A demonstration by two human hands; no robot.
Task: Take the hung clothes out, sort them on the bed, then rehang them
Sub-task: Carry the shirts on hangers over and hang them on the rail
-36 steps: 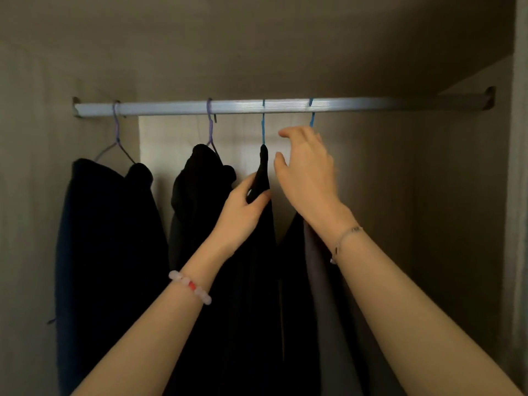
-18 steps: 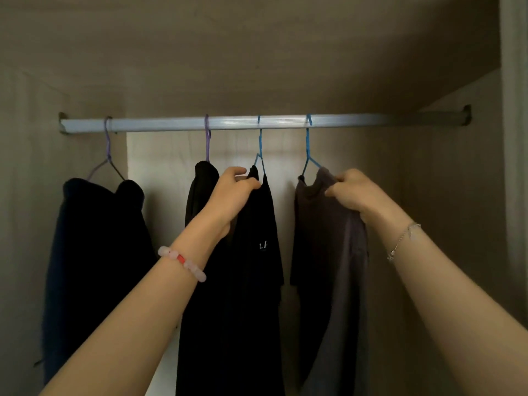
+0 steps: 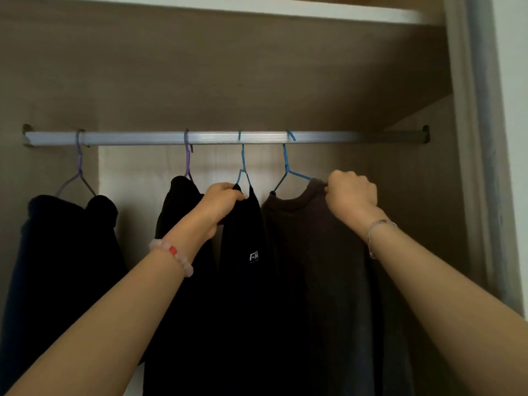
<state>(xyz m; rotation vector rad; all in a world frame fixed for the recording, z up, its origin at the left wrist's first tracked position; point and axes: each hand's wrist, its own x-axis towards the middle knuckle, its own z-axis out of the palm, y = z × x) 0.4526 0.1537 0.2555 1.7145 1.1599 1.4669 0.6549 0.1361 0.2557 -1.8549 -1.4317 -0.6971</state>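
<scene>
While both shirts hang from the rod [image 3: 200, 137], each hand is closed on cloth and not on wire, and that is the main risk. The left hand [image 3: 225, 200] has its fingers curled round the shoulder of the black shirt [image 3: 245, 267], just under the neck of its hanger. The right hand [image 3: 353, 195] is fisted on the right side of the brown shirt [image 3: 314, 252] at the collar.

The brown shirt looks skewed on its hanger, whose left arm shows bare. A pull to the right could drag it off that hanger, or stretch the collar.

Both blue hangers [image 3: 285, 167] are hooked over the rod. If the hands pull toward the near side without lifting first, the hooks could catch, twist, or spring loose. Lifting both at once could also knock the two hangers together and tangle them, since they hang near each other.

Just left of the black shirt, two dark garments [image 3: 65, 252] hang on purple hangers [image 3: 187, 158]. The nearer of them touches the left wrist, so a sideways swing could snag it or slide its hook along the rod.
</scene>
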